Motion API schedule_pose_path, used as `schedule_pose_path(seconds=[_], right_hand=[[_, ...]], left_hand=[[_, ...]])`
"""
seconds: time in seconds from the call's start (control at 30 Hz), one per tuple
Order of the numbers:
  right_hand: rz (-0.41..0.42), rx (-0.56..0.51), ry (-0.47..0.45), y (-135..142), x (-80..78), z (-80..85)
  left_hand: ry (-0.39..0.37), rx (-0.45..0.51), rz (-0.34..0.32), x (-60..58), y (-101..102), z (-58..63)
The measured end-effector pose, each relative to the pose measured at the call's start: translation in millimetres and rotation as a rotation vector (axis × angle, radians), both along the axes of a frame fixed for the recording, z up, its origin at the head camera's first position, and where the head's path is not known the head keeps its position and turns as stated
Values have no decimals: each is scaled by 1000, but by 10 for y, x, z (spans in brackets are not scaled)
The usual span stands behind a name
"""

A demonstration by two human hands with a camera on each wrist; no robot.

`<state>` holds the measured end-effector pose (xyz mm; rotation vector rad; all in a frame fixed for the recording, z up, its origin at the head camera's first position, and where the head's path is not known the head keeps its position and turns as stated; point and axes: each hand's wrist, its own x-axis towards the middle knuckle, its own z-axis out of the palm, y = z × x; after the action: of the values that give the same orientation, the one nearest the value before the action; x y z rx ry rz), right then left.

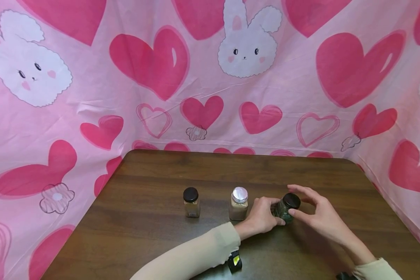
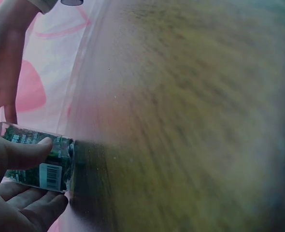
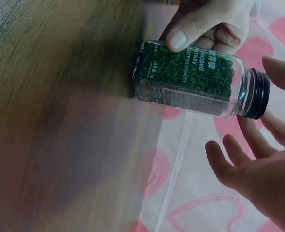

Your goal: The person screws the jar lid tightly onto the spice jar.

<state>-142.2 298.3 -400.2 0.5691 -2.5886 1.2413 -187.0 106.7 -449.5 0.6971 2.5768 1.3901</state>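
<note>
A clear glass jar of chopped parsley (image 3: 191, 77) with a black lid (image 3: 256, 94) stands upright on the table at the right in the head view. My left hand (image 1: 263, 214) grips its body from the left, the thumb lying across the label in the left wrist view. Around the lid, my right hand (image 1: 323, 217) is spread, thumb on one side and fingers on the other. Its fingertips are close to the lid; firm contact does not show. Left of my left hand stands a jar with a silvery top (image 1: 238, 204), holding something pale.
Farther left is a smaller black-capped jar (image 1: 191, 203) with tan contents. All the jars stand on a dark wooden table (image 1: 154, 241). Behind and beside the table hangs a pink cloth (image 1: 203, 85) printed with hearts and rabbits.
</note>
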Motion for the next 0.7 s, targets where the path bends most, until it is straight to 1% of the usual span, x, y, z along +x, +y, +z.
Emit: schedule_pose_path(seconds=[0.17, 0.23, 0.3, 0.43, 0.7], right_hand=[[178, -122, -86, 106, -25, 1], [231, -154, -108, 143, -38, -4], [263, -172, -121, 168, -49, -9], [282, -174, -115, 182, -64, -13], [240, -148, -118, 190, -55, -13]], left_hand=[[-8, -2, 8, 1, 6, 7], [-8, -2, 7, 1, 8, 8], [-8, -1, 6, 2, 9, 4], [-3, -2, 0, 8, 6, 2], [40, -10, 5, 5, 0, 23]])
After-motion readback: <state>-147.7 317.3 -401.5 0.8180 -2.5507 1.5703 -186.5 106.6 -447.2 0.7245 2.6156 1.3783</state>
